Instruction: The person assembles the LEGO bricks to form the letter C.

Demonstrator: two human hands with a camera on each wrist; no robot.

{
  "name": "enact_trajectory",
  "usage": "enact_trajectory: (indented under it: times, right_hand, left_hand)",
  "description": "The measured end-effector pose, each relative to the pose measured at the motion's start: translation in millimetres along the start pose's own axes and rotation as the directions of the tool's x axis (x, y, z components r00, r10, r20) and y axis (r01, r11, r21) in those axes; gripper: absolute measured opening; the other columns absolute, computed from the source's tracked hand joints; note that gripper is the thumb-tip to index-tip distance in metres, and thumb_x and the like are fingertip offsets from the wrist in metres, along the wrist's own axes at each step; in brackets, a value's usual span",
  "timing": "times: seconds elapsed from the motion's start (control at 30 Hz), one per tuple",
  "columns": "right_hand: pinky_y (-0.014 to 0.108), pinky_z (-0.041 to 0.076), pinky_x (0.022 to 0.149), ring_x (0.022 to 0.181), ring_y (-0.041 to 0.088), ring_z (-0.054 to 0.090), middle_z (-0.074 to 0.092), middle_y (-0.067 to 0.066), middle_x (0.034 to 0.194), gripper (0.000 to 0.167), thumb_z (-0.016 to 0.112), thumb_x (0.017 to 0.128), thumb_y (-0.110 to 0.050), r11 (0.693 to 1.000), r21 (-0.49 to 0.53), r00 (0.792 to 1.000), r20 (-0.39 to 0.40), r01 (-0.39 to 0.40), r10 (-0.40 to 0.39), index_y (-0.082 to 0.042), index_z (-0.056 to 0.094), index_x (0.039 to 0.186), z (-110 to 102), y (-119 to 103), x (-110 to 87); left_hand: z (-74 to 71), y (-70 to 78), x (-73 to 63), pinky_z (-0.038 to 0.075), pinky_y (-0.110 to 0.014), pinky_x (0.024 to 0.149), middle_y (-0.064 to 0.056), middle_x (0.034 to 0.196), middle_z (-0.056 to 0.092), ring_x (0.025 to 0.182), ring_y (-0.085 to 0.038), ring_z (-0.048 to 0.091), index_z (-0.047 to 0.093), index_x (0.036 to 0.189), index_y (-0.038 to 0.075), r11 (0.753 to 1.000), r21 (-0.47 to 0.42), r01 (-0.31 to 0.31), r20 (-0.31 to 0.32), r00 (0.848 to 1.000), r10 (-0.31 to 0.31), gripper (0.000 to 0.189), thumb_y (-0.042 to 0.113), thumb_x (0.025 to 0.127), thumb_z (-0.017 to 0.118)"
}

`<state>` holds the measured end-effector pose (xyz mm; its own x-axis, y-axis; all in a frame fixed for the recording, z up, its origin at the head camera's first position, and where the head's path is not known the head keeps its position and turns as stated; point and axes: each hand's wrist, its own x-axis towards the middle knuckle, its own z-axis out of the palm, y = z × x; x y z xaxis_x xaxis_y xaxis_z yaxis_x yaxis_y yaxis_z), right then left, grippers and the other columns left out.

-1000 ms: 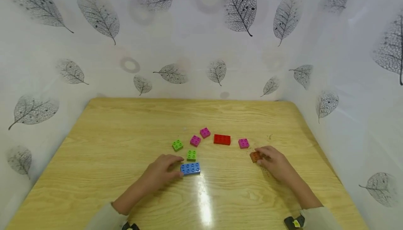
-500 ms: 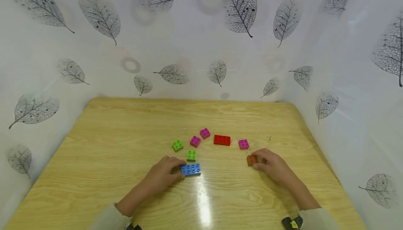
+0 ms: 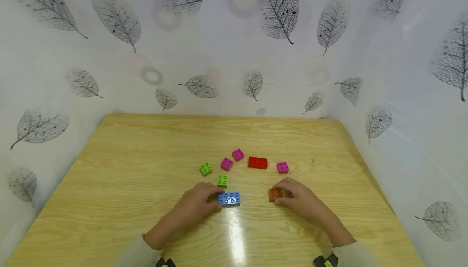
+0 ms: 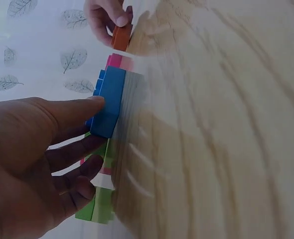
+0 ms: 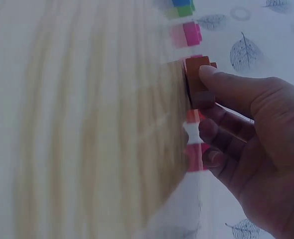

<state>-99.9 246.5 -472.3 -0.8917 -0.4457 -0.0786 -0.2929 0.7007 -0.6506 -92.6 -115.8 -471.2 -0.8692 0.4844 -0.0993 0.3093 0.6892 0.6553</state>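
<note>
My left hand [image 3: 198, 202] pinches the left end of a blue eight-stud toy brick [image 3: 229, 199] between thumb and fingers. In the left wrist view the thumb presses the side of the blue brick [image 4: 108, 102]. Across from it, my right hand [image 3: 301, 197] pinches a small orange-brown brick [image 3: 275, 195] by its right side. The right wrist view shows thumb and a fingertip on the orange-brown brick [image 5: 197, 79], the other fingers loosely bent. Both bricks sit on or close to the table, studs up, with a gap between them.
Behind the hands lie two green bricks, one [image 3: 222, 181] right behind the blue one. Farther back are a red brick [image 3: 257, 163] and three pink bricks, one [image 3: 282, 167] at the right. The wooden table [image 3: 146, 145] meets a leaf-patterned cloth [image 3: 219, 55] on its far sides.
The right hand has slid the orange-brown brick left and nearer to me. My left hand has closed on the blue brick and shifted it slightly right. The other bricks have stayed put.
</note>
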Motion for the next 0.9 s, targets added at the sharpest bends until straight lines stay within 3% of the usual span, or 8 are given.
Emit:
enact_trajectory:
  times: [0.23,0.43,0.9]
  right_hand:
    - [0.023,0.044,0.067,0.08,0.004,0.048,0.058,-0.011,0.107,0.036,0.072,0.093,-0.037,0.999,-0.018,0.999,0.011,0.048,-0.048,-0.019,0.068,0.124,14.2,-16.7,7.3]
    - [0.023,0.047,0.067,0.08,0.005,0.051,0.059,-0.014,0.108,0.034,0.073,0.093,-0.034,0.997,0.036,0.998,0.002,0.064,-0.064,-0.024,0.068,0.125,21.3,-32.5,11.6]
    - [0.022,0.049,0.067,0.081,0.006,0.054,0.06,-0.012,0.119,0.035,0.076,0.091,-0.028,0.976,0.062,0.978,-0.025,0.21,-0.209,-0.025,0.068,0.125,31.0,-50.0,18.6]
  left_hand:
    - [5.4,3.8,5.0,0.044,-0.052,0.107,-0.005,0.136,0.064,0.129,-0.028,0.057,0.064,0.134,0.019,1.0,0.003,-0.002,0.034,0.999,0.002,0.044,0.034,0.093,0.071]
    - [9.6,8.9,9.4,0.043,-0.053,0.108,-0.003,0.137,0.063,0.13,-0.028,0.056,0.065,0.132,0.02,0.999,0.027,-0.032,0.034,0.999,0.031,0.042,0.033,0.093,0.071]
    - [15.0,18.1,15.0,0.05,-0.047,0.101,0.001,0.128,0.068,0.122,-0.022,0.062,0.067,0.129,0.021,0.995,0.091,-0.036,0.034,0.999,0.033,0.039,0.033,0.092,0.073]
